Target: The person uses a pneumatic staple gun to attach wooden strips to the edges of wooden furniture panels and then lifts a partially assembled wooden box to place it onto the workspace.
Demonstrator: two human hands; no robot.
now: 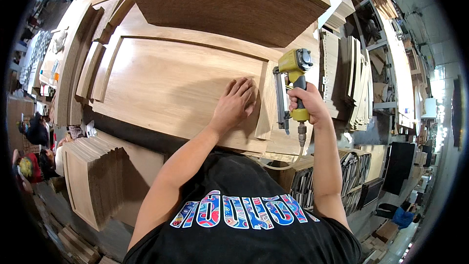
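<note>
One pneumatic nail gun (293, 85), yellow body with dark grip, is clasped in the right hand (308, 102), fingers wrapped fully round the handle; its magazine and nose point down at the right edge of the workbench, over a narrow strip of moulding (266, 102). One air hose (293, 159) runs from the base of the handle down past the near edge.

One left hand (237, 102), flat and spread wide, holds nothing and presses down on the pale wooden door panel (171, 83), its fingertips at the seam where the moulding meets the raised centre field.

One door panel, lying flat across the workbench. One darker brown board (229, 5) overlaps its far edge.

Step in hand, as judged: fixing the moulding strip to the panel, the nose set near the strip. Next move would call for a steady downward press of the palm and the nose seated square on the strip, well apart from the fingers.

One stack of panel blanks (93, 181) stands off the near-left corner. Several upright stacks (356, 83) beyond the right edge; count unclear.
</note>
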